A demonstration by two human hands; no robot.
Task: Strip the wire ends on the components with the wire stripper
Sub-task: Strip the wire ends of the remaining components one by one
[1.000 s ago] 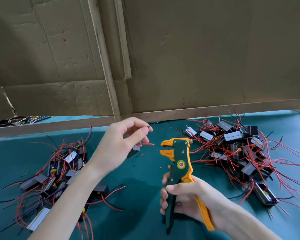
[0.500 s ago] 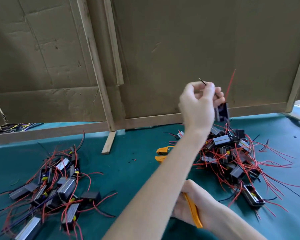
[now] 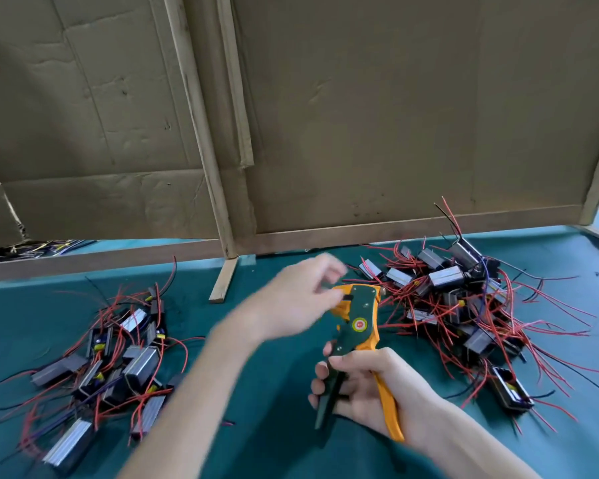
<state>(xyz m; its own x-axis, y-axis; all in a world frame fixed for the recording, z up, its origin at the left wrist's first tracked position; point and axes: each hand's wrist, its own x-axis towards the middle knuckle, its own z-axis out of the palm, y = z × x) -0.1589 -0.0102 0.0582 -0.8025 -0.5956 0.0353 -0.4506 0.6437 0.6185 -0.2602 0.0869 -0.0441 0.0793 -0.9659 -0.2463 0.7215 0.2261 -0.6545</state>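
My right hand [image 3: 367, 388] grips the handles of the orange and green wire stripper [image 3: 358, 323], which stands upright over the green table with its jaws at the top. My left hand [image 3: 298, 299] is motion-blurred just left of the jaws, fingers loosely spread, and I see nothing in it. A pile of black and silver components with red and black wires [image 3: 464, 305] lies to the right. One component [image 3: 464, 252] sits on top of that pile at the back, its wires sticking up. A second pile of components [image 3: 115, 357] lies to the left.
A cardboard wall with wooden battens [image 3: 360, 133] closes off the back of the green table [image 3: 277, 437]. A short wooden strip [image 3: 223, 280] lies at the wall's foot. Loose wires [image 3: 42, 245] show through a gap at the far left.
My left hand held a component up over the right pile; it has let go and swung down and left to the stripper's jaws. The stripper is raised upright again.
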